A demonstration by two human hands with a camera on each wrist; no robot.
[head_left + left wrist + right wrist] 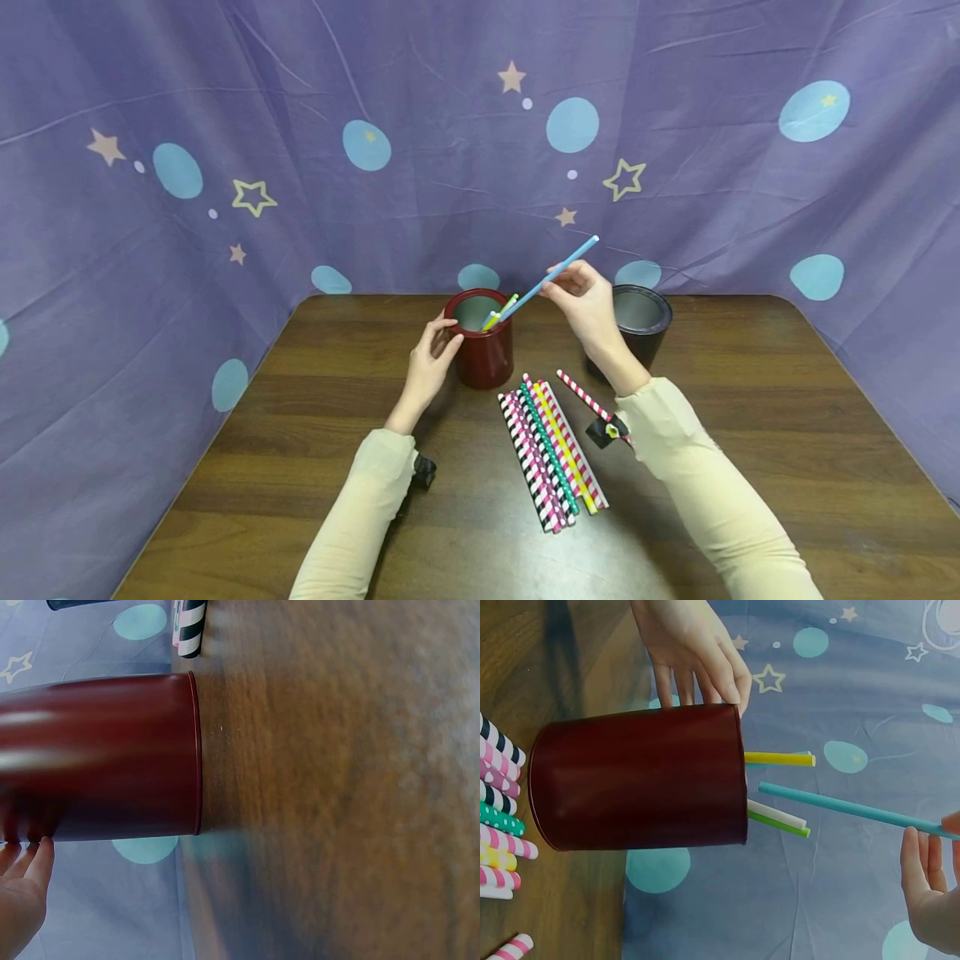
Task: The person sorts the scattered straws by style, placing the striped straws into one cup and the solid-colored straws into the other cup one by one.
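Observation:
My right hand (588, 308) pinches a plain blue paper straw (573, 254) between thumb and fingertips near its upper part. The straw slants down to the left, and its lower end hovers just above the mouth of a dark red can (483, 362). Inside the can stand a yellow straw (784, 758), a white straw (780, 813), a green straw (784, 825) and a blue one partly hidden behind the yellow. At the can's left side, my left hand (427, 372) touches the wall and rim with fairly straight fingers and thumb.
A row of patterned straws (566, 450), striped and dotted, lies in front of the red can. One red-and-white striped straw (581, 393) lies apart to their right, partly under my sleeve. Behind my right forearm stands a black can (645, 343). A purple curtain (450, 217) hangs behind the table.

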